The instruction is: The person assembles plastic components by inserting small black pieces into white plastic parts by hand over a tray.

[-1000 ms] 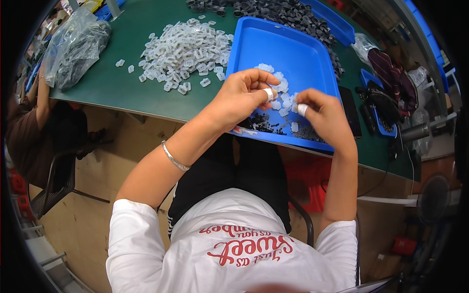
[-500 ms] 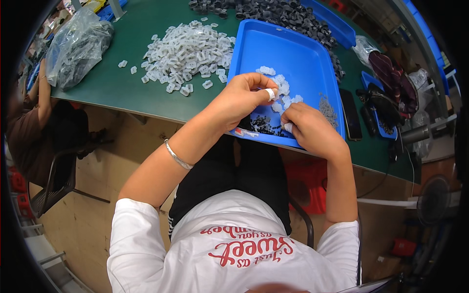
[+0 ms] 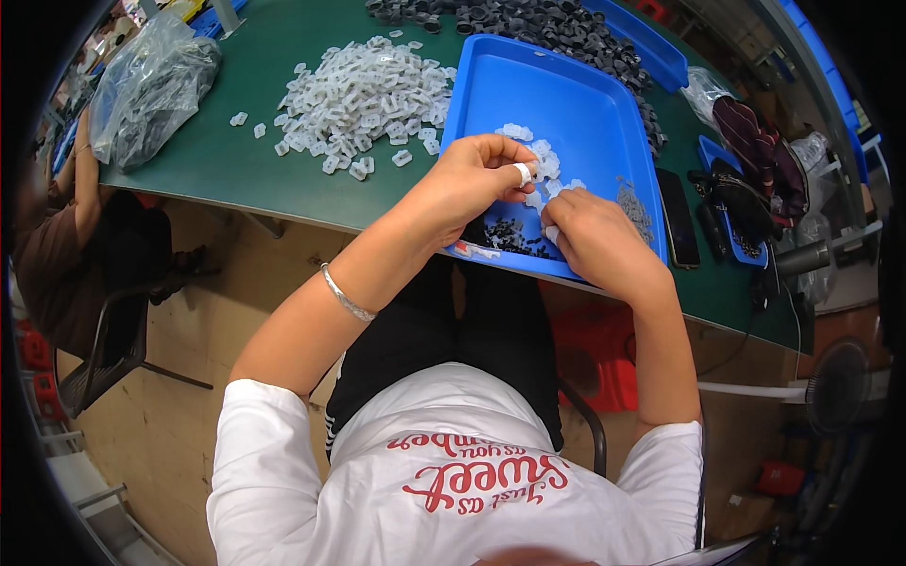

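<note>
My left hand (image 3: 483,181) is over the near part of a blue tray (image 3: 566,99), thumb and forefinger pinched together. White tape wraps its thumb. Anything in that pinch is too small or hidden to name. Close by on the right, my right hand (image 3: 604,236) has its fingers curled together, tips low by the white pieces; what they hold is hidden. A cluster of small translucent white plastic pieces (image 3: 545,160) lies in the tray just beyond both hands. Tiny black parts (image 3: 514,238) are heaped at the tray's near edge, and small grey parts (image 3: 635,209) along its right side.
A big pile of translucent white pieces (image 3: 363,104) covers the green table (image 3: 245,174) left of the tray. Black ring-like parts (image 3: 557,36) are heaped behind it. A phone (image 3: 678,217) lies to the right. At far left are a plastic bag (image 3: 156,90) and a seated person (image 3: 71,217).
My right hand has shifted slightly up and inward, its fingertips nearer the left hand. My left hand has tilted a little, its pinch still closed.
</note>
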{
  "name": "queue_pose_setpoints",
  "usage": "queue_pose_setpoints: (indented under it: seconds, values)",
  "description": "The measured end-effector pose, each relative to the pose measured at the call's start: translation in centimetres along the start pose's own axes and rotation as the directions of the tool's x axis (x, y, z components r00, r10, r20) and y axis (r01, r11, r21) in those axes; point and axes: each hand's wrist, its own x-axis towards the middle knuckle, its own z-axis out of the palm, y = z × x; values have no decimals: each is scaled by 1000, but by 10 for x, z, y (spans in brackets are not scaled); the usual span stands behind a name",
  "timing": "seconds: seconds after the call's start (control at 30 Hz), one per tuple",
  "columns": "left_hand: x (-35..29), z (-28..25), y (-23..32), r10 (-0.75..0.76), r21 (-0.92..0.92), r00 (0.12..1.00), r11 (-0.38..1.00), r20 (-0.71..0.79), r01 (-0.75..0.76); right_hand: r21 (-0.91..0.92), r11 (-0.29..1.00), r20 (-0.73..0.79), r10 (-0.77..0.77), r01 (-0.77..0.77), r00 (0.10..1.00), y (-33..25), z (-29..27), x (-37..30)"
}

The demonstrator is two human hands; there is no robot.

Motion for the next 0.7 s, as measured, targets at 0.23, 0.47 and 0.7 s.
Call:
queue_pose_setpoints:
  seconds: [0.23,0.47,0.7]
  values:
    - [1,1,-1,20,-18,999,1000,-27,-21,168,983,-18,83,-79,996,-2,-1,6]
    - [2,0,0,18,-75,999,997,-30,-20,290,957,-171,40,11,985,1,-1,11]
    - [1,0,3,14,-121,999,992,-52,-20,904,398,-77,512,-157,856,-3,5,17]
